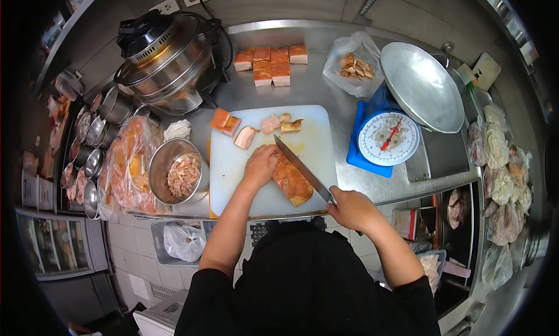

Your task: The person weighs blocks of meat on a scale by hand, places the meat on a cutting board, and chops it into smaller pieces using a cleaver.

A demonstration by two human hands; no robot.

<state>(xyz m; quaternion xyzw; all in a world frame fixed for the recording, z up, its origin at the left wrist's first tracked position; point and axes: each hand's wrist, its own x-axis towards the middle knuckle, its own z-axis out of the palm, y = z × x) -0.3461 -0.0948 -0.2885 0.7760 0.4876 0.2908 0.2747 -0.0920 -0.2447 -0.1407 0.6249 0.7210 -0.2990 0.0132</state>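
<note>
A long slab of roast pork belly (293, 183) with orange-brown skin lies at a slant on the white cutting board (233, 184). My left hand (261, 166), fingers curled, grips its upper left end. My right hand (353, 210) is closed round the handle of a kitchen knife (305, 173). The blade runs along the slab's right side, its tip near my left fingers; whether it touches the meat I cannot tell. Above my left hand on the board are a thick pork block (225, 122), a pale-sided piece (245, 137) and several smaller chunks (271, 124).
Several pork blocks (271, 64) sit at the counter's back, near a plastic bag of meat pieces (356, 68). A blue dial scale (389, 139) with a metal pan (422, 85) stands right. Left are a steel pot of meat strips (157, 173) and a large round cooker (174, 62).
</note>
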